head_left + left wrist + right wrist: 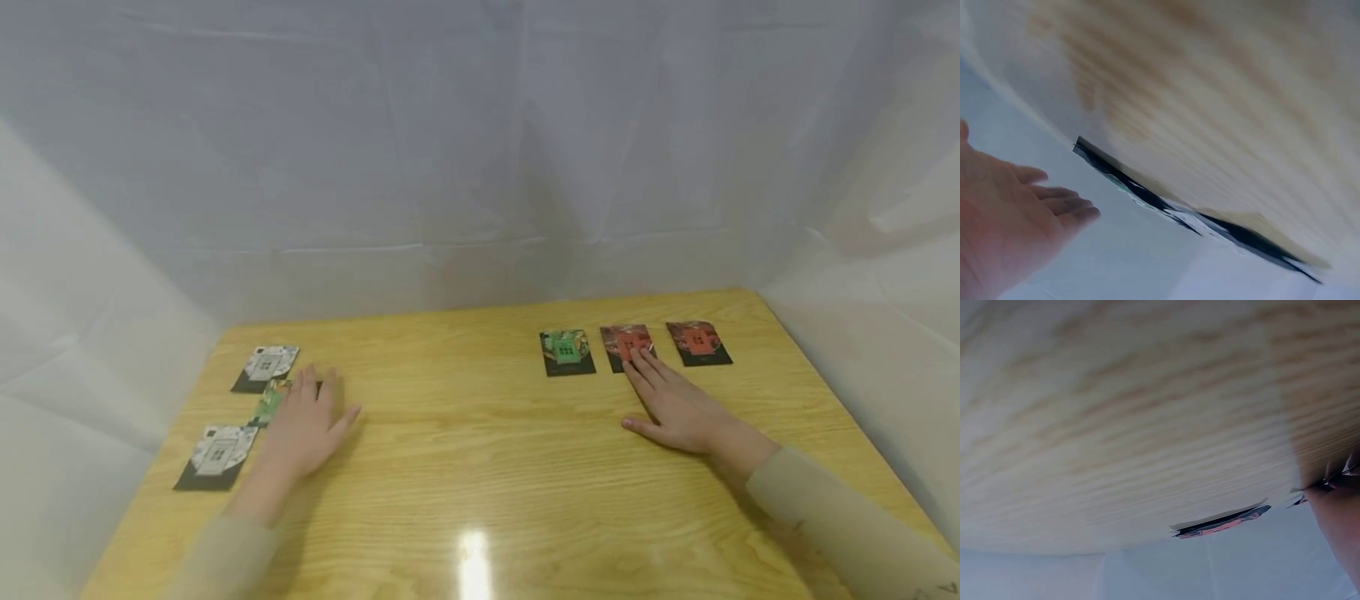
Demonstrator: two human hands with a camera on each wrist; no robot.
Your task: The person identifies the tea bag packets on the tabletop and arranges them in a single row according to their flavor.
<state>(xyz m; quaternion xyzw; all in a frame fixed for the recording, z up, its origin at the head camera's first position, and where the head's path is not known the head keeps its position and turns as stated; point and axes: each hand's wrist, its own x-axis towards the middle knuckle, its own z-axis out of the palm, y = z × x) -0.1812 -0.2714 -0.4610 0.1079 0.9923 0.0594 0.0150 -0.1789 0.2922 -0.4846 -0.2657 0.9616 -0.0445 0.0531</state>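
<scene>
On the left of the table, my left hand point(306, 423) is held palm down with straight fingers, partly covering a green packet point(268, 404). The left wrist view shows a gap between its fingers point(1063, 203) and the thin packets. Two white-and-black packets, an upper one point(266, 367) and a lower one point(216, 457), lie beside the green one. My right hand point(678, 410) stretches flat, its fingertips at the lower edge of a red packet point(624, 340). A second red packet point(699, 343) lies to its right, and another green packet point(567, 352) to its left.
The packets rest on a light wooden table point(465, 433) with rounded far corners. White sheeting point(465, 167) hangs behind it and along both sides. A bright light reflection shows near the front edge.
</scene>
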